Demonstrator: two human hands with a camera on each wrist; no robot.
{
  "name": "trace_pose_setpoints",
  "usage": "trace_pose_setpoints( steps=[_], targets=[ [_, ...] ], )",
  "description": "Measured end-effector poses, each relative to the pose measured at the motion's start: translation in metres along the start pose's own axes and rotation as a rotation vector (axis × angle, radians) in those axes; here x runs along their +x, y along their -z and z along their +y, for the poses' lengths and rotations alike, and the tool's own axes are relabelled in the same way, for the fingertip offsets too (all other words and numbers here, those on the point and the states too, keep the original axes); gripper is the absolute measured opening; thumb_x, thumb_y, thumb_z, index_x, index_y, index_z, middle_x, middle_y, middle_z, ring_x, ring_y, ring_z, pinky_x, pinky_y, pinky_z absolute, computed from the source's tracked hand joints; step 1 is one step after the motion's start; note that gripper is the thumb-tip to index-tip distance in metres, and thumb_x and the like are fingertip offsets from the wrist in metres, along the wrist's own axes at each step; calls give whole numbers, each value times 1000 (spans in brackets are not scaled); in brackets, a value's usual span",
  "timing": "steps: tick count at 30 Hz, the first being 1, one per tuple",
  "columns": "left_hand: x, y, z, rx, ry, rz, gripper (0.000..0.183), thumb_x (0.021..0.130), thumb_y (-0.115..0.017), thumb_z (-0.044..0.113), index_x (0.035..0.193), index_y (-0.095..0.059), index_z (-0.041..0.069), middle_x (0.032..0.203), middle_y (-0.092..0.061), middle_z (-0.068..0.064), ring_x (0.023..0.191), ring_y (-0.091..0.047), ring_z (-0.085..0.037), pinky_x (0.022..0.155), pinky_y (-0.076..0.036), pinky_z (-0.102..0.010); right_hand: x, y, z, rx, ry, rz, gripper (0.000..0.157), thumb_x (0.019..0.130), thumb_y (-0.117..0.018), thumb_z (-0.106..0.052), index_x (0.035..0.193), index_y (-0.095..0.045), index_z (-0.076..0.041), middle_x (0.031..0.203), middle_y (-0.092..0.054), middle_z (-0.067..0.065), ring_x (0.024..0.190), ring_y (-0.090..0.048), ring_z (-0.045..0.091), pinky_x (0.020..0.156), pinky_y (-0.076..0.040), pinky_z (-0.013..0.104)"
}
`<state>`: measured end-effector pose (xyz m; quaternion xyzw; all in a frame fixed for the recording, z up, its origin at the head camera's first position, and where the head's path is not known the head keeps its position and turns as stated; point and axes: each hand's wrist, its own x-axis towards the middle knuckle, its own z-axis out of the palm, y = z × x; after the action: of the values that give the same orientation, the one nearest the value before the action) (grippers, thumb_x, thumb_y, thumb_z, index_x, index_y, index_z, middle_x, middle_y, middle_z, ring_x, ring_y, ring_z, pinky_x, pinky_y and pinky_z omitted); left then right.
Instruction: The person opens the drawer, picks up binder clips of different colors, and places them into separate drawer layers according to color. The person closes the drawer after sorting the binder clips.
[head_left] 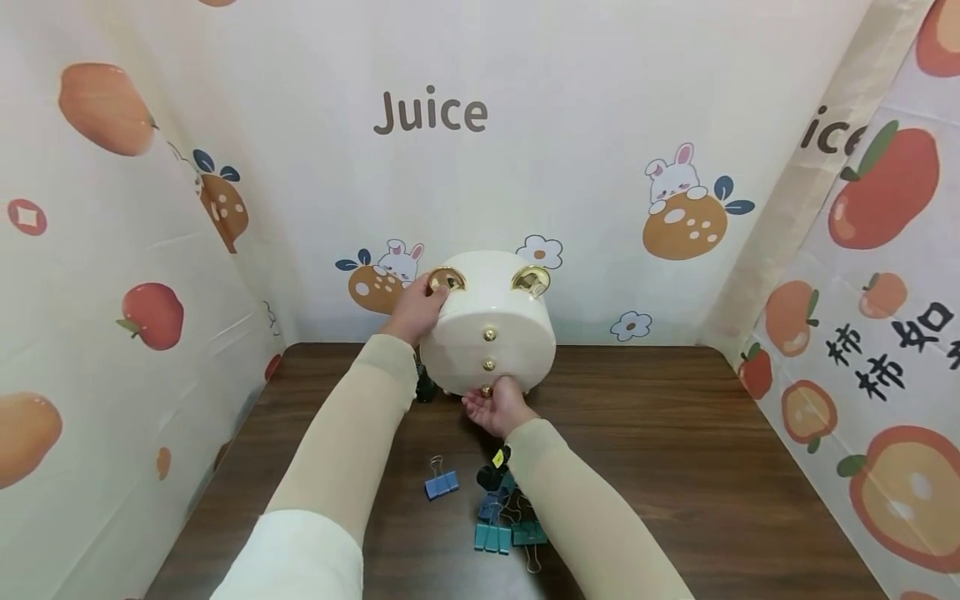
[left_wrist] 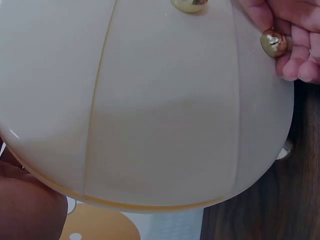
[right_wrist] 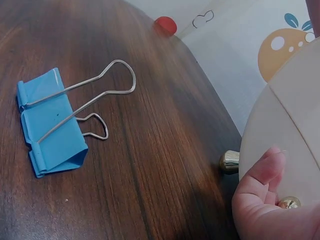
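A glossy cream drawer box (head_left: 525,333) with gold knobs down its front and gold rings on top stands at the back of the table. My left hand (head_left: 420,308) holds it by the upper left side, thumb beside the left gold ring (head_left: 447,278). Low on the front, my right hand (head_left: 498,407) is turned palm up, its fingers curled about the lowest gold knob (left_wrist: 273,44). In the right wrist view, the thumb lies near the cream front, beside that knob. A gold foot (right_wrist: 230,162) shows under the box.
A blue binder clip (head_left: 442,485) lies alone on the brown table (head_left: 637,450). Several teal and blue binder clips (head_left: 492,537) lie in a cluster near my right forearm. A dark object (head_left: 425,386) sits at the box's left side. A printed cloth (head_left: 300,167) hangs behind and at both sides.
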<state>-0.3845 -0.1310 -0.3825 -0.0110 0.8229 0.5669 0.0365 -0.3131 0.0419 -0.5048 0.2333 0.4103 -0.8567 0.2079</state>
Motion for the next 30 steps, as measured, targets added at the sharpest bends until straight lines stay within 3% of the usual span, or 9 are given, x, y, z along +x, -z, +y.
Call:
trace_pose_setpoints(
  steps=[7, 14, 23, 30],
  targets=[
    [-2, -4, 2, -14, -32, 22, 50, 110, -50, 36, 156, -44, 16, 153, -50, -6, 139, -45, -26, 117, -33, -49, -1, 4, -2, -28, -7, -9, 33, 109, -32, -18, 128, -45, 6, 126, -51, 25, 120, -52, 36, 79, -53, 35],
    [-1, -8, -1, -28, -48, 38, 48, 110, -50, 36, 154, -46, 18, 152, -51, -5, 138, -46, -24, 117, -33, -47, -2, 9, -3, -87, 2, -13, 32, 108, -34, -16, 121, -50, 9, 112, -55, 22, 92, -58, 28, 77, -55, 34],
    [-2, -9, -4, -43, -17, 45, 51, 110, -49, 37, 157, -42, 20, 157, -46, -4, 141, -43, -25, 118, -30, -50, -6, 23, -11, -335, -18, -43, 25, 104, -38, -9, 113, -54, 8, 96, -58, 18, 84, -61, 28, 73, -55, 32],
    [0, -8, -2, -45, -5, 25, 53, 110, -49, 39, 159, -39, 22, 158, -44, -2, 142, -42, -25, 118, -30, -51, -12, 29, -23, -458, -22, -94, 24, 105, -44, -11, 110, -56, 8, 86, -60, 14, 76, -62, 24, 68, -56, 30]
  ],
)
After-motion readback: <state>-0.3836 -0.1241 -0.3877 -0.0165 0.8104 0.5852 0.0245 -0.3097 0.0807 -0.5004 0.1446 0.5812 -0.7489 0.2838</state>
